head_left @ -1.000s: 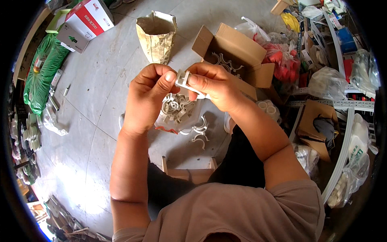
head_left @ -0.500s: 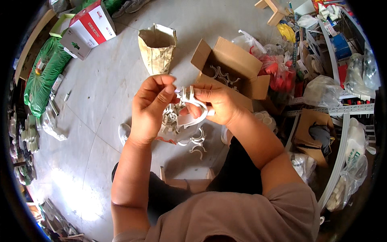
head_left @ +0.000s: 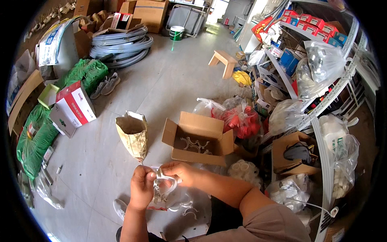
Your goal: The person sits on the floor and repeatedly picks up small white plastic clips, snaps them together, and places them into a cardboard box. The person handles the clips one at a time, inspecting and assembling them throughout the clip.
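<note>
My left hand [head_left: 142, 186] and my right hand [head_left: 184, 174] meet low in the head view. Together they pinch a white plastic pipe clip [head_left: 166, 180] between their fingertips. Under the hands lies a clear plastic bag [head_left: 182, 203] with more white clips inside it on the floor. Just beyond the hands stands an open cardboard box [head_left: 198, 138] that holds several white clips.
A brown paper sack [head_left: 133, 134] stands open left of the box. A red-and-white carton [head_left: 73, 106], green sacks [head_left: 33, 139], coiled grey pipe [head_left: 120, 44] and a wooden stool [head_left: 223, 61] lie farther off. Shelves with bagged fittings [head_left: 322, 64] fill the right side.
The view has tilted up, so my hands now sit lower in it. Both hands still work the white clip; the box and sack appear farther away.
</note>
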### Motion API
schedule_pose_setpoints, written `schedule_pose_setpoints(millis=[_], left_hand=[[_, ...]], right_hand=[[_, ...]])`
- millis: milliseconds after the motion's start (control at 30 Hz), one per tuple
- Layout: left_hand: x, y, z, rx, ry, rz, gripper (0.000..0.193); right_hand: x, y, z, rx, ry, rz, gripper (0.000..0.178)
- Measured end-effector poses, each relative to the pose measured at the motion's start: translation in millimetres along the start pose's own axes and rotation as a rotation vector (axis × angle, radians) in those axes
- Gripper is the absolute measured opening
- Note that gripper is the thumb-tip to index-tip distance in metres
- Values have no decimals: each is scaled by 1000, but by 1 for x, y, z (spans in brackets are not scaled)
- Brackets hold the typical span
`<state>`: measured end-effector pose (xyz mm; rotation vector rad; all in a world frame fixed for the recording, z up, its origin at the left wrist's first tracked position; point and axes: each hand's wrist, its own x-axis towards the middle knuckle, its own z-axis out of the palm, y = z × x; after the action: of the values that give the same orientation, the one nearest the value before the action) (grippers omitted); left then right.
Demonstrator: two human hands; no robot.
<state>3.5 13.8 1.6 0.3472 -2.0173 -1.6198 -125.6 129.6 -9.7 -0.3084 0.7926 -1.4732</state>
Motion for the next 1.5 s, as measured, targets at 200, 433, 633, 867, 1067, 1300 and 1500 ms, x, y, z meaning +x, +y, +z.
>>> schedule_pose_setpoints(millis=[200,433,633,867,1067,1300,1500], left_hand=[[6,5,7,237,48,311,6],[8,5,-2,313,15,430,3],[7,-17,3,178,45,73,28],[9,-4,0,191,76,-18,33],[3,-8,-18,312,106,-7,34],[8,-12,-14,253,140,-16,30],[8,-9,-20,308,89,-19,23]], right_hand=[[-2,6,-7,132,-128,20,25],[-4,2,7,264,-170,112,27],[29,-17,-77,-387,457,-173,17],[-8,-6,-300,-1903,1114,-131,22],[16,23,-262,-2063,1115,-323,28],[67,125,-121,-1794,192,267,27],[57,194,-108,-1861,145,495,43]])
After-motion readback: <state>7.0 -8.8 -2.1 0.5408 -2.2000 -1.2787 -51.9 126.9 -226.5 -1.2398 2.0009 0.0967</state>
